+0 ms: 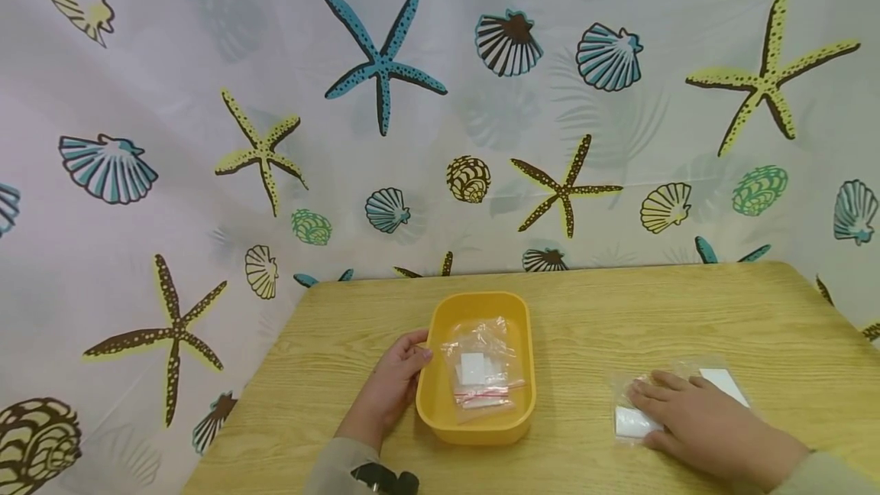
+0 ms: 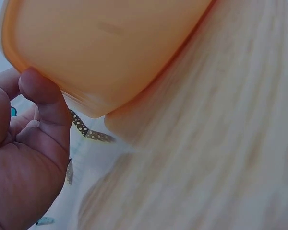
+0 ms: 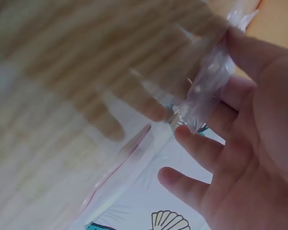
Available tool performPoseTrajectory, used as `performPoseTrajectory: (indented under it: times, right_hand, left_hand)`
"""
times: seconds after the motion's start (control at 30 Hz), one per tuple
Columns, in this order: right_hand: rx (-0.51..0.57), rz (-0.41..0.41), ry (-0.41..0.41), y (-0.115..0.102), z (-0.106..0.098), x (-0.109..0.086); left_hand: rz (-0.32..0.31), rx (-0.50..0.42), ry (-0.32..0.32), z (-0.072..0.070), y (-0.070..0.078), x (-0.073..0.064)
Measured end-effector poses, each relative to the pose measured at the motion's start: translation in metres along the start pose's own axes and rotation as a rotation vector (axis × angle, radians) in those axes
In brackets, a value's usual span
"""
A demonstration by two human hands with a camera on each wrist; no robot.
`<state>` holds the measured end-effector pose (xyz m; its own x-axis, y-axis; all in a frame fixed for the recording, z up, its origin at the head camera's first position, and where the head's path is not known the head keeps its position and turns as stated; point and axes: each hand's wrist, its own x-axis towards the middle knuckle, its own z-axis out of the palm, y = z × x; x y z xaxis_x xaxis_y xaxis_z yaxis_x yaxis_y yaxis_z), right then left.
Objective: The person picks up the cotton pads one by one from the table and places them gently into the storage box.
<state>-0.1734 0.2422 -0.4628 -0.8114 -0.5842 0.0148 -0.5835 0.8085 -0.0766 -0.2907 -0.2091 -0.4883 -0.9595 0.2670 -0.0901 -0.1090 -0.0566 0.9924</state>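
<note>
My left hand (image 1: 399, 376) grips the yellow plastic bin (image 1: 476, 434) by its left side, thumb at the rim. In the left wrist view the thumb (image 2: 41, 91) presses the bin's wall. Inside the bin lie clear zip bags (image 1: 481, 338) holding white pieces. On the right of the table my right hand (image 1: 701, 418) reaches down over clear bags with a white piece (image 1: 635, 422) and a white rectangle (image 1: 722, 384). Crumpled plastic bag (image 3: 211, 81) is between its thumb and fingers in the right wrist view; the index fingertip is hidden.
The wooden table (image 1: 330, 342) carries the bin near its middle. Another clear bag with a red zip line (image 3: 120, 165) lies beside the right hand. Behind the table hangs a white curtain (image 1: 440, 128) printed with starfish and shells.
</note>
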Motion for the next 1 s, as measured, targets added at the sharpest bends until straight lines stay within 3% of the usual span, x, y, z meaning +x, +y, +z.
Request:
performPoseTrajectory:
  times: [0.13, 0.37, 0.6, 1.0]
  right_hand:
    - [-0.05, 0.007, 0.006, -0.002, 0.001, 0.006]
    - [-0.183, -0.019, 0.121, -0.012, 0.0, 0.014]
    - [-0.194, -0.017, 0.192, -0.02, -0.008, 0.025]
    - [-0.201, -0.009, 0.275, -0.039, -0.032, 0.06]
  left_hand:
    - [-0.003, 0.006, 0.008, 0.0, 0.001, 0.0]
    - [-0.011, 0.004, 0.014, -0.001, 0.001, -0.002]
    - [-0.02, 0.001, 0.004, 0.0, -0.001, -0.003]
    - [-0.018, 0.0, -0.003, -0.001, 0.0, -0.001]
